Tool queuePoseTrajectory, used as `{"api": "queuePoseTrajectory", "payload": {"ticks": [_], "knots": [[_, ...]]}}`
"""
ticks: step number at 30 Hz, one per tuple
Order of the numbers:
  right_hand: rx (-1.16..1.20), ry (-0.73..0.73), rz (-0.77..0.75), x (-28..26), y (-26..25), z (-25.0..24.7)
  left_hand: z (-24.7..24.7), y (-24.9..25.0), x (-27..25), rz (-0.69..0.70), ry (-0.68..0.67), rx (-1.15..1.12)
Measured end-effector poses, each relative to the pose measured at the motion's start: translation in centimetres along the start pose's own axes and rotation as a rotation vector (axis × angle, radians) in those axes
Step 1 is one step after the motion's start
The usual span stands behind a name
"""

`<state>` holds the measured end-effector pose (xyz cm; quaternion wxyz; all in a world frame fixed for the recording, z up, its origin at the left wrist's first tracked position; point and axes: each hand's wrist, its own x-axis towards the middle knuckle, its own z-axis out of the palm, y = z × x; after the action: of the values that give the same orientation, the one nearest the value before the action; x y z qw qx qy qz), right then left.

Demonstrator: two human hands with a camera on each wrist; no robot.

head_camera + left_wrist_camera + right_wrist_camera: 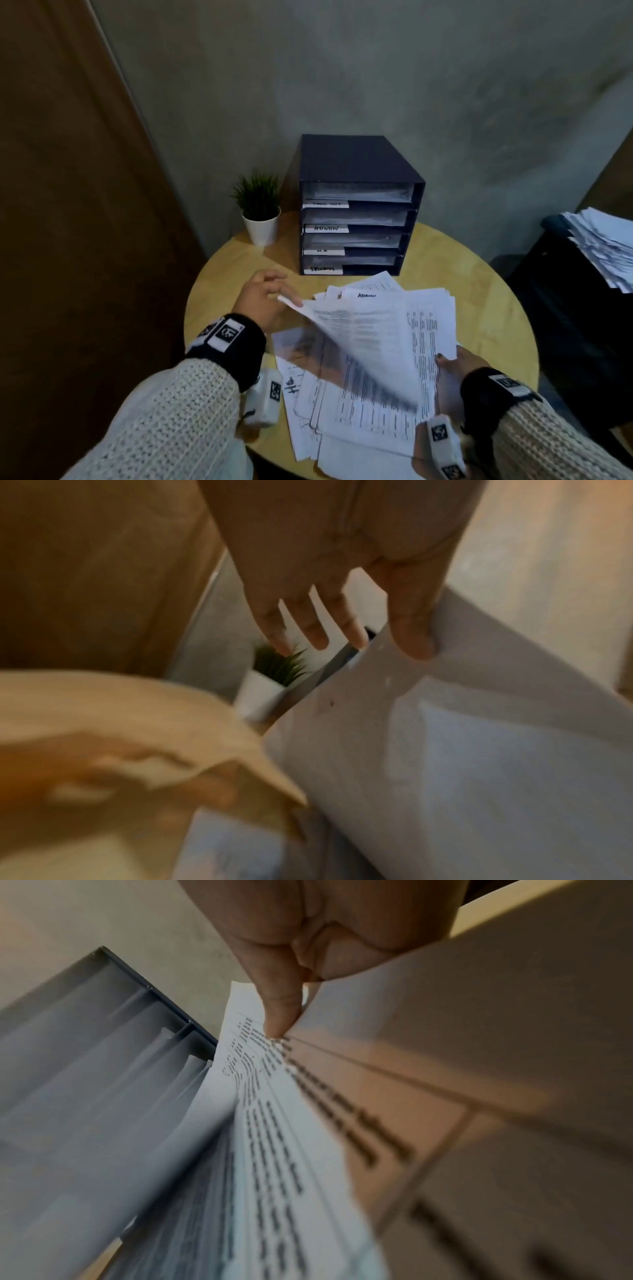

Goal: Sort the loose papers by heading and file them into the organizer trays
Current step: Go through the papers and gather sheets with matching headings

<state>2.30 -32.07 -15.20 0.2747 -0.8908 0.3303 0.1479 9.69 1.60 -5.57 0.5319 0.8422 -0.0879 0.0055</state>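
A dark blue organizer (359,161) with several labelled trays stands at the back of the round wooden table (472,267); its trays hold papers (85,1042). In front of it lies a fanned pile of loose printed papers (308,404), one headed ADMIN (366,295). My left hand (263,301) pinches the top corner of one sheet (359,339) and lifts it, so it curls up (445,750). The thumb (414,642) lies on the sheet and the other fingers are spread. My right hand (455,363) grips the right edge of a stack (428,315), its thumb (281,1010) on top.
A small potted plant (260,212) stands left of the organizer. Another heap of papers (603,246) lies on a black stand at the far right. A brown door (68,205) is at the left, a grey wall behind.
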Motion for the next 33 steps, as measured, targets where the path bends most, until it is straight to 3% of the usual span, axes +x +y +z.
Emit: {"api": "queuePoseTrajectory", "payload": {"ticks": [3, 6, 8, 10, 13, 17, 23, 28, 31, 33], "knots": [[0.015, -0.009, 0.0, 1.1, 0.7, 0.5, 0.8, -3.2, -0.2, -0.237, 0.102, -0.134], [0.02, -0.019, 0.01, 1.1, 0.8, 0.7, 1.6, -6.5, 0.6, -0.578, 0.214, -0.263], [0.026, -0.032, 0.03, 1.0, 0.8, 0.7, 1.9, -8.2, 0.9, -0.745, 0.255, -0.241], [0.043, -0.039, 0.046, 0.9, 0.6, 0.7, 1.7, -8.5, 1.0, -0.857, 0.143, -0.19], [0.073, -0.043, 0.045, 0.8, 0.6, 0.7, 1.5, -7.4, 0.1, -0.811, 0.106, -0.146], [0.104, -0.033, 0.028, 2.3, 1.5, 1.4, 2.1, -7.8, 0.3, -0.773, 0.029, 0.123], [0.156, -0.047, 0.032, 1.0, 0.8, 0.5, -1.2, -7.5, 1.7, -0.622, 0.197, 0.29], [0.54, -0.029, 0.015, 1.1, 0.5, 0.6, -4.5, -6.7, 3.0, -0.553, 0.301, 0.294], [0.854, -0.037, -0.047, -0.4, -0.8, 0.3, -4.5, -6.6, 3.6, -0.549, 0.289, 0.283], [0.932, -0.066, -0.075, -0.7, -1.3, -0.1, -3.6, -6.8, 3.8, -0.551, 0.279, 0.225]]}}
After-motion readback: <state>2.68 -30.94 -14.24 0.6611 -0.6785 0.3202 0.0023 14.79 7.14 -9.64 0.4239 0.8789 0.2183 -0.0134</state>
